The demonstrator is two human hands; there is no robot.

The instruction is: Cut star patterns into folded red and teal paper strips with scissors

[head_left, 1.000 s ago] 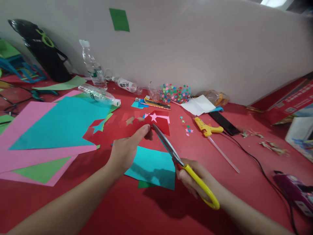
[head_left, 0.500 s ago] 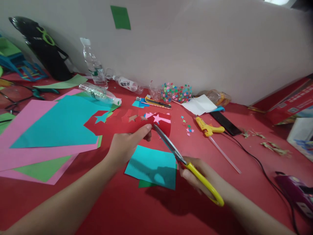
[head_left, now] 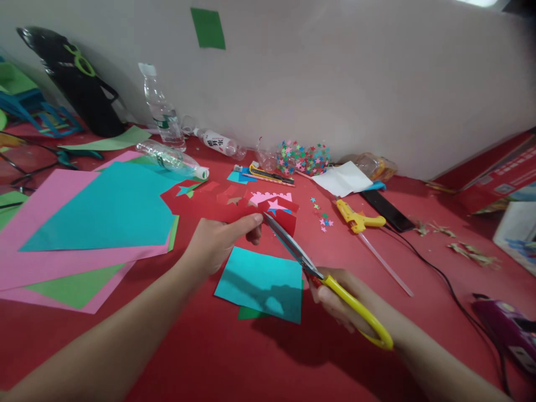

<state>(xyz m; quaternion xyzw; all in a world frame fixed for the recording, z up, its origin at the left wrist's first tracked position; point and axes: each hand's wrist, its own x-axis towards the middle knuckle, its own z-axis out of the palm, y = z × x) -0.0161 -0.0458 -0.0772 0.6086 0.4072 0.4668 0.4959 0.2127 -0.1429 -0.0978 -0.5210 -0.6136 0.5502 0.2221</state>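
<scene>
My left hand (head_left: 221, 237) pinches the near edge of a strip of red paper (head_left: 196, 206) between thumb and fingers. Star-shaped holes are cut through the strip, and its right end curls. In my right hand (head_left: 341, 293) is a pair of yellow-handled scissors (head_left: 304, 259), pointing up and left. The blade tips meet the red paper just right of my left thumb. Below the hands lies a turquoise paper sheet (head_left: 262, 285) with green paper under it, crossed by the hands' shadow. A pink scalloped paper strip (head_left: 271, 197) lies behind the red one.
Large coloured sheets (head_left: 100, 212) lie at left. Along the wall stand a black flask (head_left: 79, 84), a clear bottle (head_left: 161, 111) and a star-covered container (head_left: 304, 158). To the right are a yellow glue gun (head_left: 358, 218), a phone (head_left: 387, 210), a cable and a purple power strip (head_left: 506, 329).
The red strip has tilted and its right end has swung slightly right. The scissors' handles have shifted a little right, with the tips still at the paper by my left thumb.
</scene>
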